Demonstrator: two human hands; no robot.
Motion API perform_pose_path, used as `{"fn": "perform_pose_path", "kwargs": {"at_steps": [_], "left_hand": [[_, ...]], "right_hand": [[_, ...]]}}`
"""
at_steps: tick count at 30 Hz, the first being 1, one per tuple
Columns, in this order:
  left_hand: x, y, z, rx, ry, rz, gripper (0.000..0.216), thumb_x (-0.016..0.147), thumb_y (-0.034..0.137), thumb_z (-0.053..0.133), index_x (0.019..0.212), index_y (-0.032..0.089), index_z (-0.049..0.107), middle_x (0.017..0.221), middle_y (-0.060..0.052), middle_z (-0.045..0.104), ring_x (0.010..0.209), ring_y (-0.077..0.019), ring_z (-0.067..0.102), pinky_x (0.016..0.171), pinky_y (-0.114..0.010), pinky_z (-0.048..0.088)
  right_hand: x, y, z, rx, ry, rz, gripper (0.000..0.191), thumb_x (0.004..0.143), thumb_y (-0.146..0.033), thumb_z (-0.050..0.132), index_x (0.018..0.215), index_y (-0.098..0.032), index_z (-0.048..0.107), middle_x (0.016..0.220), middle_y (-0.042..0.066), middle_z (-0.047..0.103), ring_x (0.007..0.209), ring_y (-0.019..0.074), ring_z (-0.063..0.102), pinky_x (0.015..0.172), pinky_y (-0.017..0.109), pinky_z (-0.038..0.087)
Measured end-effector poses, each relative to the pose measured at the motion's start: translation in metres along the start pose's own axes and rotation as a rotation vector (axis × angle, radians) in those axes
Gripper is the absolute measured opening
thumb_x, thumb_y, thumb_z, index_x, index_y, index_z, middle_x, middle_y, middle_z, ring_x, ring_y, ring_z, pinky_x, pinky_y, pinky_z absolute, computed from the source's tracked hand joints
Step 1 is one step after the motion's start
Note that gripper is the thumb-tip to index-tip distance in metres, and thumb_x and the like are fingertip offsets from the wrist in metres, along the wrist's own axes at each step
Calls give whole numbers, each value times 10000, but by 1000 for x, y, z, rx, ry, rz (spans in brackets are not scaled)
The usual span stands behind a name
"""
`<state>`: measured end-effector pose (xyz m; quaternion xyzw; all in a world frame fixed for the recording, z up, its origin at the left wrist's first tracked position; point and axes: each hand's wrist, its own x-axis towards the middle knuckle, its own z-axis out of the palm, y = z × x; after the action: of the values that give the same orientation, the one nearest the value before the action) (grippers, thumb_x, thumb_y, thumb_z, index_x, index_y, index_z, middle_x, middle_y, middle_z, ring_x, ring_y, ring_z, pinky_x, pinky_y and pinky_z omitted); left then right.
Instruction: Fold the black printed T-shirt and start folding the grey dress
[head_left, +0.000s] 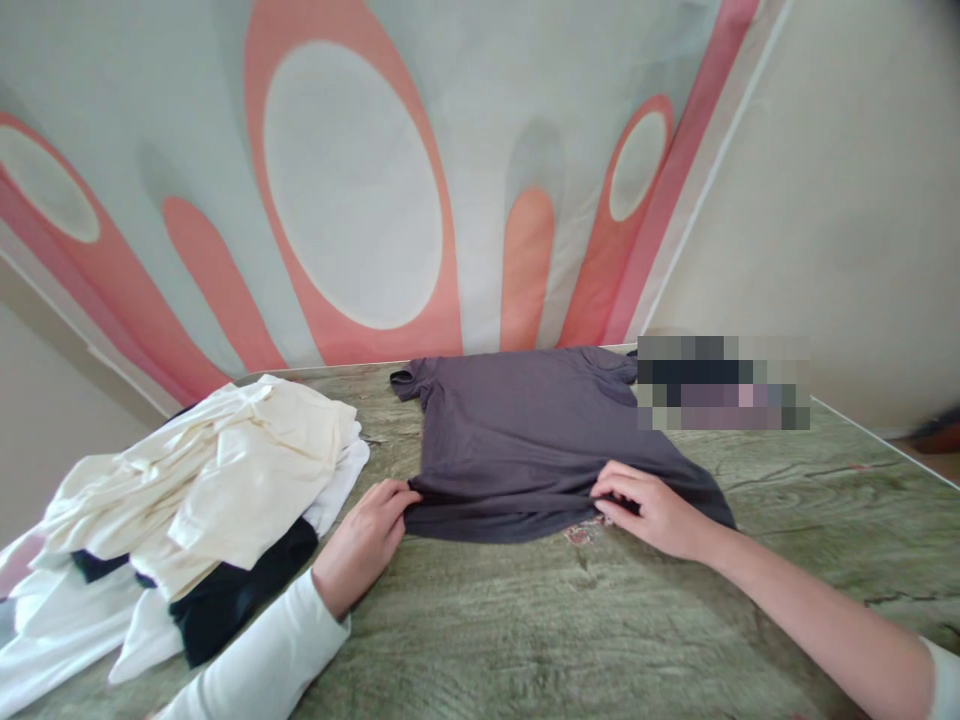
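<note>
Gripped the near left corner of the grey shirt (517, 430) with the left hand (367, 540), fingers curled tight on the hem; pinched the same hem further along with the right hand (649, 510), fingers bent around a little fold of cloth; kept the shirt spread flat in the middle of the green table (570, 640), neck end far away by the wall, short sleeves out to both sides; saw a pile of clothes (225, 470) just left of the shirt, near the left hand, cream ones on top, white ones under, a black one (225, 600) poking out at the near side; saw a big cloth (352, 180) with pink and white shapes hanging behind the table; could not make out the blurred patch by the far right sleeve.
</note>
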<state>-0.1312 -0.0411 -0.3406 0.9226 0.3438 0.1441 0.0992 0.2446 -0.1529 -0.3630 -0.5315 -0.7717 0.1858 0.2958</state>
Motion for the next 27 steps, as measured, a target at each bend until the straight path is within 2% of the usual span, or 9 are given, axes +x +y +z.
{"fn": "perform_pose_path", "kwargs": {"at_steps": [6, 8, 10, 13, 17, 21, 25, 27], "left_hand": [[74, -34, 17, 41, 59, 55, 352, 793, 37, 359, 1045, 132, 587, 1021, -87, 546, 987, -183, 512, 920, -342, 406], [92, -40, 21, 49, 69, 47, 341, 790, 34, 363, 1023, 114, 598, 995, -97, 559, 958, -185, 526, 906, -346, 416], [99, -42, 21, 45, 61, 44, 332, 789, 36, 363, 1004, 109, 604, 977, -102, 566, 938, -185, 536, 894, -349, 422], [87, -36, 14, -7, 27, 68, 323, 776, 37, 366, 968, 131, 607, 974, -87, 568, 940, -176, 537, 891, -341, 424], [49, -21, -8, -184, -90, 116, 345, 728, 33, 372, 944, 173, 603, 989, -49, 578, 945, -149, 536, 878, -305, 429], [20, -9, -27, -342, -181, 103, 368, 703, 27, 349, 925, 179, 600, 1000, -39, 592, 950, -139, 541, 863, -287, 432], [6, -6, -27, -399, -205, 78, 305, 726, 40, 361, 870, 171, 596, 978, -44, 597, 927, -137, 550, 826, -268, 442], [1, -6, -23, -381, -193, 60, 214, 781, 112, 418, 893, 175, 590, 964, -44, 595, 885, -137, 554, 798, -264, 450]], "right_hand": [[57, 55, -14, -32, 97, 54, 262, 855, -369, 454, 864, -167, 620, 828, 51, 573, 718, 152, 527, 667, 288, 432], [69, 64, -16, -25, 121, 72, 278, 850, -387, 449, 835, -167, 619, 820, 48, 580, 727, 157, 532, 697, 301, 434], [71, 66, -18, -7, 122, 84, 289, 850, -397, 440, 812, -168, 613, 824, 47, 585, 739, 160, 533, 725, 310, 430], [61, 57, -21, 43, 57, 113, 324, 857, -427, 414, 791, -169, 599, 811, 36, 582, 745, 160, 525, 728, 303, 424], [38, 39, -28, 109, -82, 203, 368, 852, -484, 398, 774, -172, 577, 745, 7, 566, 706, 152, 500, 677, 280, 413], [25, 22, -34, 133, -223, 255, 402, 864, -491, 374, 756, -165, 583, 646, -11, 528, 613, 127, 467, 581, 242, 377], [19, 7, -33, 89, -263, 269, 381, 859, -479, 402, 749, -171, 597, 605, -15, 525, 559, 110, 451, 535, 228, 352], [14, 0, -32, 50, -258, 249, 328, 828, -469, 467, 736, -176, 582, 630, -12, 539, 562, 109, 453, 529, 225, 356]]}}
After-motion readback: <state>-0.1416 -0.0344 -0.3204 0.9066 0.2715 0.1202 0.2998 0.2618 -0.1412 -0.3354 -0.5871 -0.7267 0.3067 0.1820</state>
